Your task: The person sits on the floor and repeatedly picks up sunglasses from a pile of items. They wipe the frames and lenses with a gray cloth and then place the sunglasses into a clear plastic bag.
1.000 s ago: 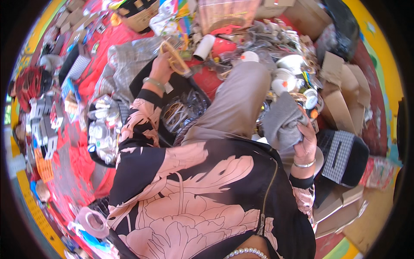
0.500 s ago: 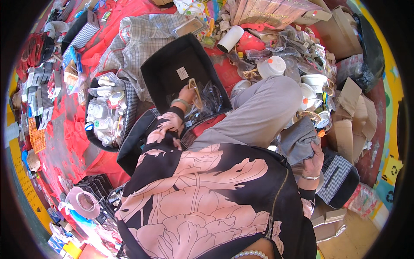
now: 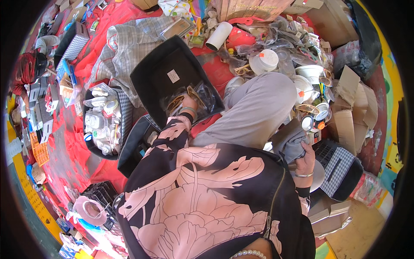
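My left hand [image 3: 189, 103] reaches down into a black box [image 3: 157, 58] with a small white label on its inside. The fingers are closed around a tan looped piece [image 3: 196, 95]; its exact kind I cannot make out. A second brown loop [image 3: 174, 104] lies just left of the hand, among crinkled clear plastic wrapping [image 3: 207, 97]. At the right, beside my raised knee, my right hand [image 3: 306, 159] grips a bunched grey cloth [image 3: 290, 139]. Part of that hand's fingers is hidden behind the cloth.
Left of the box stands a houndstooth bin [image 3: 126, 114] full of clear packages. White tubs [image 3: 265, 61] and plastic-wrapped goods are heaped beyond my knee. Open cardboard boxes [image 3: 347, 129] and another houndstooth bin [image 3: 338, 170] stand at right. A person's dark red sleeve [image 3: 26, 71] shows far left.
My left hand has shifted slightly right and down within the black box, and a second brown loop now shows beside it. My right hand still holds the grey cloth. The whole view has shifted a little.
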Available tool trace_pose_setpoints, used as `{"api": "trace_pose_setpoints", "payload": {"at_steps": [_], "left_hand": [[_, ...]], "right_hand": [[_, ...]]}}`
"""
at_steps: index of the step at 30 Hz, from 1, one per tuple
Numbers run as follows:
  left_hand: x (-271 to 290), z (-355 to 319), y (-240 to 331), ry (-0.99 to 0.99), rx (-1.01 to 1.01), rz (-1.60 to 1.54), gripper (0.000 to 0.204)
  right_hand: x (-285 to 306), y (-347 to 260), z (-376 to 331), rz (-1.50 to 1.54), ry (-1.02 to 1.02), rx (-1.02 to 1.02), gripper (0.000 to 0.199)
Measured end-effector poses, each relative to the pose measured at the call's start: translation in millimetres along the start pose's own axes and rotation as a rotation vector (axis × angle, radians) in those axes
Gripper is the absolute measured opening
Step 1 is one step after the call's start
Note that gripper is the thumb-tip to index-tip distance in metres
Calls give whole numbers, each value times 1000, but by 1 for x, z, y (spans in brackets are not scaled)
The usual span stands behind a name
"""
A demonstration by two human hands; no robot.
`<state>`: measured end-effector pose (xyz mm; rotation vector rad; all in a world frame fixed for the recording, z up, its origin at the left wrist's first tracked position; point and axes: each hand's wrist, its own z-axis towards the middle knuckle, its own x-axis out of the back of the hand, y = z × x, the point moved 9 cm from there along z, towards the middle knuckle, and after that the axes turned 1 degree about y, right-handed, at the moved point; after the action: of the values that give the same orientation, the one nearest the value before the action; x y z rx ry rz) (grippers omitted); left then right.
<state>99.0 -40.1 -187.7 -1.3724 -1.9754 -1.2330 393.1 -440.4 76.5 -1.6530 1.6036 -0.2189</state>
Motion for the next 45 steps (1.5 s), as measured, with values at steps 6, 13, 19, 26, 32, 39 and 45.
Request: {"api": "trace_pose_setpoints", "payload": {"at_steps": [6, 13, 19, 26, 32, 39, 45], "left_hand": [[-84, 57, -73, -6, 111, 72, 27], [-139, 38, -43, -637, -558, 1107, 40], [-31, 25, 59, -536, -468, 819, 32], [37, -3, 270, -77, -951, 214, 27], [-90, 30, 310, -76, -1139, 449, 34], [-138, 64, 305, -181, -817, 771, 37], [-147, 68, 258, -296, -625, 723, 42]], "right_hand": [[12, 5, -5, 14, -15, 5, 46], [41, 10, -12, 50, 65, 32, 47], [52, -11, -6, 101, -12, 62, 47], [64, -12, 11, 121, 120, 48, 46], [39, -14, 23, 25, 130, 15, 48], [44, -6, 26, 6, 199, -32, 49], [36, -7, 31, -2, 178, -61, 49]]}}
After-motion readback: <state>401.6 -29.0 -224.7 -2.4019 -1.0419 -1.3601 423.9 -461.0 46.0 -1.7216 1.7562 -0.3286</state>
